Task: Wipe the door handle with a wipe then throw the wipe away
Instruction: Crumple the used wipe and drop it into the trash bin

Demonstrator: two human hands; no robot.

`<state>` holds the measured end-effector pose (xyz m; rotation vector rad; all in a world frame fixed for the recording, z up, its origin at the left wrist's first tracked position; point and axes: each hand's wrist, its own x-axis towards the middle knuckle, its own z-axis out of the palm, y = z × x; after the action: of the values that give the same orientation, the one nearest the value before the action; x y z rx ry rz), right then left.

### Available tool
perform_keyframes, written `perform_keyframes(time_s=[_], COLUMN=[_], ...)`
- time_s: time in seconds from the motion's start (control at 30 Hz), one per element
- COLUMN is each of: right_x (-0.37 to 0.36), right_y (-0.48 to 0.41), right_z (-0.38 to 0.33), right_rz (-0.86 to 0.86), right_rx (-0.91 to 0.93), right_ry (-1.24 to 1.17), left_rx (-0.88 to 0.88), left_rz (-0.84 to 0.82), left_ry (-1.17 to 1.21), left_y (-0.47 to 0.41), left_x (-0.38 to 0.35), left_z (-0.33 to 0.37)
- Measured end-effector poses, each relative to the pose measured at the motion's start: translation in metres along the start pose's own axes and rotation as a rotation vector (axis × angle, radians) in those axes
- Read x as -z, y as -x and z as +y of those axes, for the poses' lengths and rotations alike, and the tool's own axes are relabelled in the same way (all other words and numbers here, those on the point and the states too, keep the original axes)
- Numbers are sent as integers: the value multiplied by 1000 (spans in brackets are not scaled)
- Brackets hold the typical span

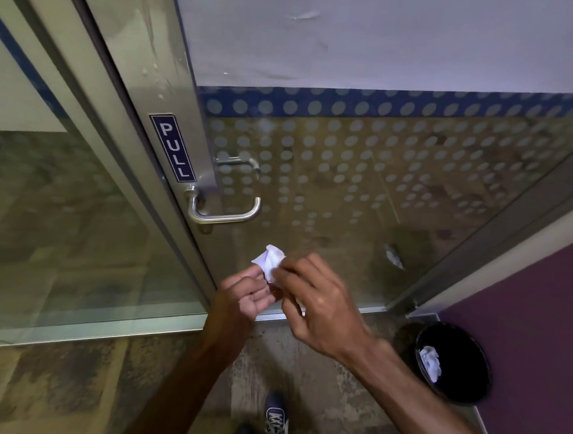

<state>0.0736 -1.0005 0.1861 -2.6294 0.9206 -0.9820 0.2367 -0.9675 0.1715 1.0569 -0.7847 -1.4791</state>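
A silver lever door handle (225, 213) sticks out from the metal frame of a glass door, just under a blue PULL label (172, 147). Below the handle, a crumpled white wipe (270, 262) is held between both hands. My left hand (244, 296) is palm up with its fingertips on the wipe's lower edge. My right hand (316, 302) pinches the wipe from the right side. Both hands are a short way below and right of the handle, not touching it.
A black waste bin (454, 363) with white wipes inside stands on the floor at the right, against a purple wall (533, 332). The glass door (381, 175) has a frosted dot pattern. My shoes (274, 417) show at the bottom on the speckled floor.
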Motion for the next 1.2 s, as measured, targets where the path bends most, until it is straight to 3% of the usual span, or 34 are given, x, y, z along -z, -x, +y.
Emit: perform_keyframes(time_s=[0.13, 0.3, 0.4, 0.5, 0.6, 0.8, 1.0, 1.2], right_x=[6, 13, 20, 29, 38, 53, 72, 111], right_y=[19, 39, 47, 56, 72, 117, 166, 227], right_z=[-16, -38, -50, -54, -56, -64, -53, -15], right_rz=[-23, 192, 359, 270, 157, 218, 386, 529], right_rx=[-59, -206, -414, -607, -638, -731, -849, -981], right_ry=[-23, -178, -218, -395, -433, -469, -379, -314], left_rx=[31, 64, 49, 60, 79, 170, 112, -246], left_rz=[36, 83, 44, -47, -136, -187, -198, -297], left_ry=[229, 58, -1, -45, -112, -182, -385, -995], left_y=[7, 22, 35, 48, 61, 73, 76, 70], left_x=[0, -3, -7, -11, -16, -35, -84, -145], left_z=[-5, -13, -11, -10, -13, -36, -59, -112])
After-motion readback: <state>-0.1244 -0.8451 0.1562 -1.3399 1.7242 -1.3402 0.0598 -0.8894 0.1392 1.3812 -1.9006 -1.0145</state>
